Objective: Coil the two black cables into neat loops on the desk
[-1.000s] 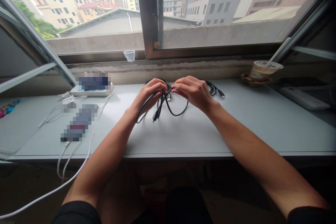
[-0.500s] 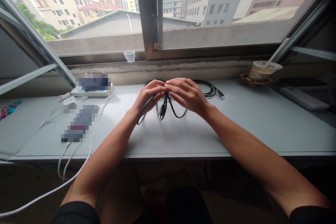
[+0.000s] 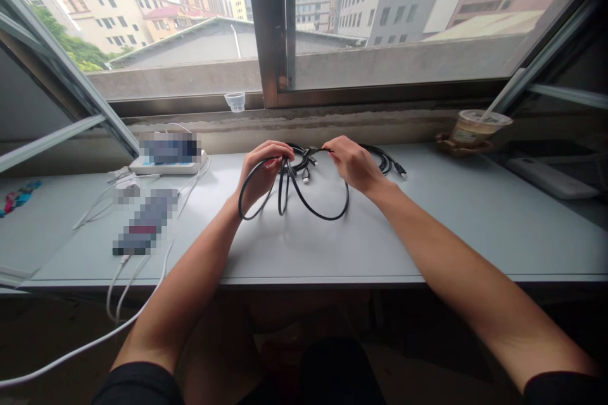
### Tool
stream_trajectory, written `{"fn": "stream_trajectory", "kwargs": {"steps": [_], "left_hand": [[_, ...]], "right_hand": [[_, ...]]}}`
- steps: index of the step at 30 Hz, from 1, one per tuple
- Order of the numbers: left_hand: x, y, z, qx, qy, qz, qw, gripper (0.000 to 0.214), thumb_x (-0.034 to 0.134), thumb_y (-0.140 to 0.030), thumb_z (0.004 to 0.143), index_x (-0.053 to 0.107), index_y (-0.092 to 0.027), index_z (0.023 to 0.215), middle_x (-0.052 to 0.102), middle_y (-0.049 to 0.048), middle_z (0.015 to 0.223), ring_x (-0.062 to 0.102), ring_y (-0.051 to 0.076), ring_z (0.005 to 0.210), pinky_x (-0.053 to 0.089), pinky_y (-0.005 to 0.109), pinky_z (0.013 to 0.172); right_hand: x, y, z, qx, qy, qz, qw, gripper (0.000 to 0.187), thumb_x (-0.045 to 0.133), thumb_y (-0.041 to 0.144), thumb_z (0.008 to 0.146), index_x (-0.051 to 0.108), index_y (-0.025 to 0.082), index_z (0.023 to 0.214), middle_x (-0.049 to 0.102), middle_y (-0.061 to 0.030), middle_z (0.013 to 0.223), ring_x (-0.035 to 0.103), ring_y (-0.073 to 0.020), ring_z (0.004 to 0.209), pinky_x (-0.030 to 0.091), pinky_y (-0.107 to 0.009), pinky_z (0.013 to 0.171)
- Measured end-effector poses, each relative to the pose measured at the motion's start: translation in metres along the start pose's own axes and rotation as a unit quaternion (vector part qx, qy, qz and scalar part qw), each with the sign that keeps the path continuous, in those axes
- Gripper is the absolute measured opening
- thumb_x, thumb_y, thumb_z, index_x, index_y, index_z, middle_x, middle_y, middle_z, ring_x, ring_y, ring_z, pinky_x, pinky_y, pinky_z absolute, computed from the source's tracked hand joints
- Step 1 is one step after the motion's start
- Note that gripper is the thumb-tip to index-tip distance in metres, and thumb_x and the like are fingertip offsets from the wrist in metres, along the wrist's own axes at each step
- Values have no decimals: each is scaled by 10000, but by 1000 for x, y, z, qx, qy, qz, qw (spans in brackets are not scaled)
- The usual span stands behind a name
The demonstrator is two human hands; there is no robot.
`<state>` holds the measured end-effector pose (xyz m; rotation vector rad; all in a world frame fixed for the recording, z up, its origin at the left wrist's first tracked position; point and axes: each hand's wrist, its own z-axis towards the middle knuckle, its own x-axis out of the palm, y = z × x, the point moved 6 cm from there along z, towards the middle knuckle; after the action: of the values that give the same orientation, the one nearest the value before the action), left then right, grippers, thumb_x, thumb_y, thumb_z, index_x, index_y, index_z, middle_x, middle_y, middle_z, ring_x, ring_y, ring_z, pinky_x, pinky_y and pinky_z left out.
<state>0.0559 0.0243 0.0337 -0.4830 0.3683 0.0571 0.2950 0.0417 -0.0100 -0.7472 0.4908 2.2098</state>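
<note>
My left hand point(image 3: 262, 168) is curled around several strands of a black USB cable point(image 3: 313, 210), which hang below it in a wide loop. My right hand point(image 3: 354, 164) pinches the same bundle between its fingertips, a short way to the right. Small cable plugs point(image 3: 305, 175) dangle between my hands. More black coils run past my right hand and end in a plug point(image 3: 401, 169). The bundle sits just above the pale grey desktop point(image 3: 308, 253), and my fingers hide part of it.
To the left lie a pixelated power strip point(image 3: 171, 152), a pixelated power bank point(image 3: 145, 221) and white cables point(image 3: 137, 304). A takeaway cup point(image 3: 475, 128) stands at the right, beside a white device point(image 3: 546, 177). A small plastic cup point(image 3: 234, 101) sits on the window ledge.
My hands have moved apart, with the right hand drawn rightward. The cable loops now hang wider, and the small plugs between my hands show.
</note>
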Motion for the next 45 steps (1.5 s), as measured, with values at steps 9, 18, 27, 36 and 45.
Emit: {"fn": "stream_trajectory", "kwargs": {"steps": [9, 18, 27, 36, 45], "left_hand": [[-4, 20, -3, -116, -12, -12, 993, 322, 800, -400, 914, 675, -223, 1151, 698, 74, 1169, 774, 191, 955, 625, 272, 749], [-31, 15, 4, -112, -43, -45, 992, 342, 767, -493, 935, 800, -211, 1125, 741, 84, 1141, 775, 172, 875, 645, 323, 823], [-19, 11, 3, -109, 6, -44, 993, 382, 672, -479, 1006, 753, -193, 1246, 827, 94, 1067, 775, 178, 919, 622, 311, 864], [-66, 22, 12, -54, -206, -55, 976, 330, 648, -545, 1015, 733, -277, 1189, 754, 37, 1070, 740, 133, 905, 653, 281, 824], [-64, 35, -1, -90, -108, 103, 985, 338, 706, -496, 977, 805, -233, 1166, 776, 85, 1107, 721, 169, 936, 617, 270, 826]], "right_hand": [[-7, -17, -2, 44, -111, 117, 986, 221, 582, 185, 983, 618, 261, 1187, 683, -76, 1059, 699, -244, 887, 608, -393, 804], [4, -33, -7, 74, -114, 130, 982, 215, 620, 177, 934, 634, 260, 1132, 715, -66, 1043, 712, -243, 842, 611, -435, 852], [7, -30, -6, 71, -86, 143, 983, 203, 616, 169, 935, 644, 251, 1119, 724, -69, 1035, 714, -247, 853, 599, -422, 863], [12, -32, -7, 67, -70, 151, 984, 170, 605, 180, 942, 655, 243, 1093, 716, -65, 1012, 702, -235, 852, 594, -407, 866], [10, -31, -7, 83, -75, 175, 978, 123, 631, 253, 947, 664, 238, 1065, 754, -67, 1009, 726, -235, 839, 616, -420, 863]]}}
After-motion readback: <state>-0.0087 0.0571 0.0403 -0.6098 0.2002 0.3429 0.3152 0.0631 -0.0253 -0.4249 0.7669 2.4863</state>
